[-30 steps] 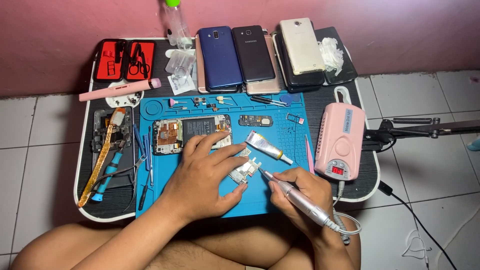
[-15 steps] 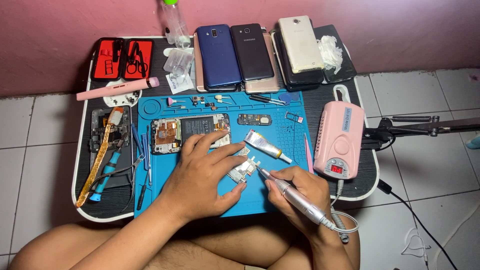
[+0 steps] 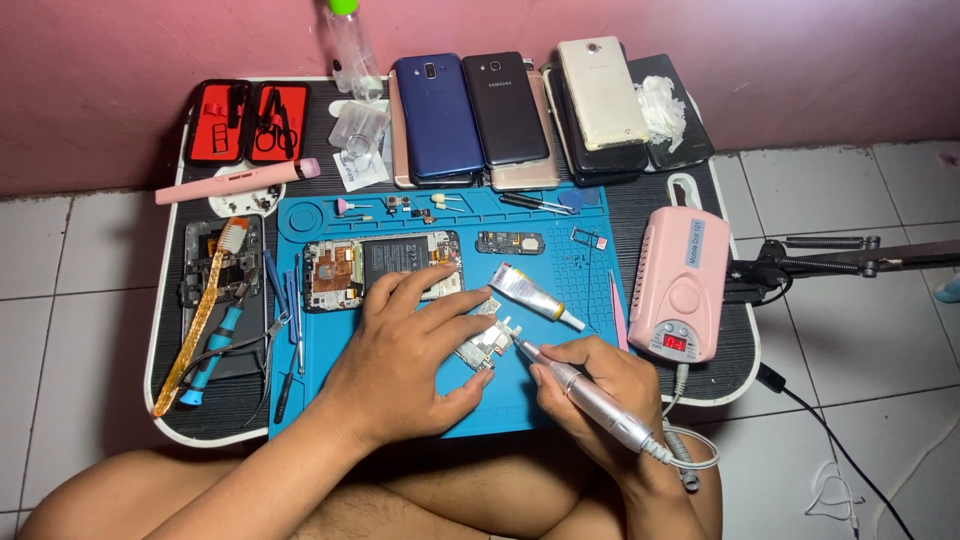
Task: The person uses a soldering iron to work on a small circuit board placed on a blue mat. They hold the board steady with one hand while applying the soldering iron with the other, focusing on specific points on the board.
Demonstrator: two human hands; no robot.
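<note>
Blue repair mat, centre frame. Left hand pinning small circuit board; right hand gripping rotary tool handpiece, tip at board edge. Grinding step, likely calling for steady, light pressure.

A low black tray table with a pale rim stands on a floor of white tiles with dark grout lines. Behind the table rises a pink wall (flat, slightly mottled). To the right of the table a black cable trails over the tiles. Light is even and soft.
</note>
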